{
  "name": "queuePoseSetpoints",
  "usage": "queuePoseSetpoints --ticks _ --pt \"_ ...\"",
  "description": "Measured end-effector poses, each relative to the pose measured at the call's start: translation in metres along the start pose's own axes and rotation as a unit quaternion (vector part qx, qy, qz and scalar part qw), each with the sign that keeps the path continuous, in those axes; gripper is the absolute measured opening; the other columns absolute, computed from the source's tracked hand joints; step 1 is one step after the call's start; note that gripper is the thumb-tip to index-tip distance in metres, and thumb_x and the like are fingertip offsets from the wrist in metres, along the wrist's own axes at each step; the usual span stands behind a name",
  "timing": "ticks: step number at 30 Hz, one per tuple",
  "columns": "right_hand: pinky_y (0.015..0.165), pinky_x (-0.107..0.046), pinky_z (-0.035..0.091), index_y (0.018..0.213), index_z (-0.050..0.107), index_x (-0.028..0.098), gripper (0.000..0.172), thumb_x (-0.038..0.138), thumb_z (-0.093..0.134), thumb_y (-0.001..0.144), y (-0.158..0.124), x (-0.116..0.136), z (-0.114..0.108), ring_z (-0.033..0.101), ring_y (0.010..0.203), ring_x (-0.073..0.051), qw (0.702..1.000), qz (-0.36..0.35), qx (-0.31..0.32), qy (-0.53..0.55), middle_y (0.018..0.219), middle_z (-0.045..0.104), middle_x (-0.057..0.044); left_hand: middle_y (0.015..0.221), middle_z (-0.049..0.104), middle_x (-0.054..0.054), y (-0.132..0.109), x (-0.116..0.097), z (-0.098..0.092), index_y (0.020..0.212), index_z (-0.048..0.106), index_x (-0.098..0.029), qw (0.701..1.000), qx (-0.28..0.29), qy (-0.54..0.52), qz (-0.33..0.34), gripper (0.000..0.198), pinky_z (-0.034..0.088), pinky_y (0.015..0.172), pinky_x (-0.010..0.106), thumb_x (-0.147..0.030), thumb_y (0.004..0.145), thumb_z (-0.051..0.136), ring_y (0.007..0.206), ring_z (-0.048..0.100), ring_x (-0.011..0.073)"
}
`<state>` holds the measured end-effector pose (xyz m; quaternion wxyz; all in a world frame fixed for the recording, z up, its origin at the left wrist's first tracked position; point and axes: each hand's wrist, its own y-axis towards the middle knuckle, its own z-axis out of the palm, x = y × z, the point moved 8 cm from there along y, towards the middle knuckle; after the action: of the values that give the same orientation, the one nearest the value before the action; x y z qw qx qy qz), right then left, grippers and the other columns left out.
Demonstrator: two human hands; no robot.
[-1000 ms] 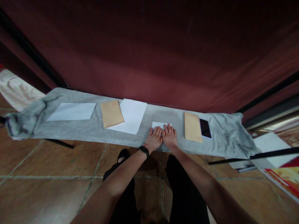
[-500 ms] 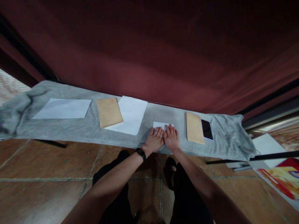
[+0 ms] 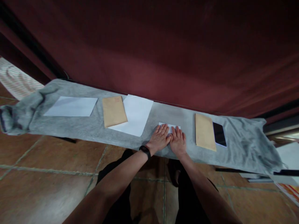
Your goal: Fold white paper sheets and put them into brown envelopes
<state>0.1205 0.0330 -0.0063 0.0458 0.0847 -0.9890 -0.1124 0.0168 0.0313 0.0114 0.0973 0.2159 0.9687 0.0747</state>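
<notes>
My left hand [image 3: 159, 138] and my right hand [image 3: 178, 142] lie flat side by side, fingers stretched out, pressing on a small folded white paper [image 3: 171, 127] on the grey cloth-covered table [image 3: 93, 130]. Only the paper's far edge shows beyond my fingertips. A black band sits on my left wrist. To the right of my hands lies a brown envelope [image 3: 205, 136] with a dark phone [image 3: 219, 134] beside it. Left of my hands, another brown envelope [image 3: 114, 111] overlaps a white sheet [image 3: 135, 115].
A second white sheet [image 3: 71, 106] lies at the table's left end, where the grey cloth bunches up [image 3: 16, 116]. A dark red curtain [image 3: 163, 56] hangs behind the table. Brown floor tiles [image 3: 42, 186] lie below. White boards [image 3: 288, 158] sit at the right.
My hands stay flat on the folded paper. The view has shifted, so everything sits slightly further right and lower in the picture.
</notes>
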Motion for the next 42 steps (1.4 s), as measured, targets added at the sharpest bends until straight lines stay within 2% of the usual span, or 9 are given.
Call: queuePoseSetpoints --ticks 7,11,13,17,22,28,33,39,42 --pt "0.117 -0.052 0.028 0.143 0.054 0.017 0.047 0.019 0.033 0.102 0.022 -0.011 -0.008 0.046 0.140 -0.027 0.999 0.007 0.010 0.053 0.151 0.053 -0.015 0.164 0.033 0.015 0.003 0.000 0.004 0.155 0.037 -0.008 1.000 0.015 0.006 -0.010 0.061 0.014 0.127 0.050 -0.039 0.102 0.032 0.154 0.024 0.0265" --pt "0.117 -0.045 0.032 0.138 0.059 0.016 0.046 0.019 0.029 0.104 0.032 0.004 -0.007 0.041 0.144 -0.024 0.991 -0.089 0.021 0.092 0.149 0.055 -0.013 0.164 0.031 0.016 0.005 -0.001 0.007 0.155 0.036 -0.008 1.000 0.029 0.010 -0.005 0.062 0.013 0.127 0.051 -0.039 0.102 0.033 0.155 0.022 0.0277" --pt "0.119 -0.047 0.029 0.140 0.058 0.016 0.047 0.021 0.027 0.105 0.031 0.013 -0.004 0.038 0.146 -0.024 0.989 -0.109 0.029 0.098 0.151 0.053 -0.013 0.165 0.030 0.016 0.006 -0.002 0.008 0.156 0.034 -0.008 0.999 0.037 0.015 -0.002 0.061 0.013 0.127 0.052 -0.036 0.102 0.032 0.155 0.021 0.0279" --pt "0.121 -0.048 0.024 0.146 0.053 0.017 0.050 0.025 0.023 0.106 0.030 0.017 0.001 0.036 0.148 -0.024 0.989 -0.091 0.036 0.108 0.155 0.050 -0.011 0.165 0.031 0.015 0.007 -0.001 0.009 0.156 0.034 -0.009 0.999 0.044 0.018 -0.004 0.059 0.013 0.127 0.051 -0.032 0.102 0.030 0.155 0.021 0.0262" --pt "0.118 -0.046 0.027 0.146 0.051 0.018 0.047 0.027 0.028 0.106 0.038 0.001 -0.005 0.045 0.140 -0.023 0.989 -0.071 0.018 0.128 0.150 0.055 -0.012 0.164 0.033 0.014 0.007 -0.001 0.009 0.155 0.037 -0.009 0.999 0.038 0.010 -0.017 0.060 0.013 0.127 0.052 -0.035 0.101 0.030 0.155 0.021 0.0262" --pt "0.110 -0.041 0.034 0.136 0.060 0.018 0.040 0.022 0.037 0.103 0.054 -0.009 -0.010 0.054 0.123 -0.023 0.992 -0.068 0.012 0.110 0.134 0.063 -0.013 0.165 0.032 0.015 0.008 -0.003 0.011 0.156 0.034 -0.007 0.998 0.043 -0.007 -0.045 0.062 0.012 0.126 0.056 -0.034 0.100 0.032 0.156 0.016 0.0281" --pt "0.101 -0.036 0.039 0.128 0.065 0.021 0.035 0.021 0.046 0.098 0.067 -0.015 -0.006 0.059 0.109 -0.023 0.996 -0.028 0.023 0.087 0.123 0.065 -0.010 0.164 0.031 0.018 0.006 -0.005 0.009 0.156 0.032 -0.006 0.998 0.034 -0.007 -0.049 0.063 0.014 0.125 0.058 -0.031 0.099 0.034 0.156 0.017 0.0299" --pt "0.091 -0.033 0.042 0.109 0.070 0.022 0.025 0.020 0.050 0.095 0.079 -0.021 -0.007 0.060 0.104 -0.023 0.996 0.012 0.037 0.081 0.113 0.066 -0.009 0.164 0.031 0.017 0.006 -0.006 0.008 0.156 0.034 -0.007 0.998 0.026 -0.016 -0.052 0.062 0.013 0.125 0.059 -0.030 0.097 0.035 0.156 0.018 0.0302" --pt "0.085 -0.032 0.041 0.101 0.069 0.022 0.021 0.019 0.048 0.097 0.082 -0.019 -0.009 0.062 0.101 -0.022 0.995 0.017 0.045 0.090 0.109 0.068 -0.008 0.165 0.029 0.018 0.006 -0.006 0.007 0.155 0.034 -0.004 0.998 0.034 -0.018 -0.059 0.062 0.014 0.126 0.057 -0.028 0.098 0.034 0.156 0.018 0.0300"
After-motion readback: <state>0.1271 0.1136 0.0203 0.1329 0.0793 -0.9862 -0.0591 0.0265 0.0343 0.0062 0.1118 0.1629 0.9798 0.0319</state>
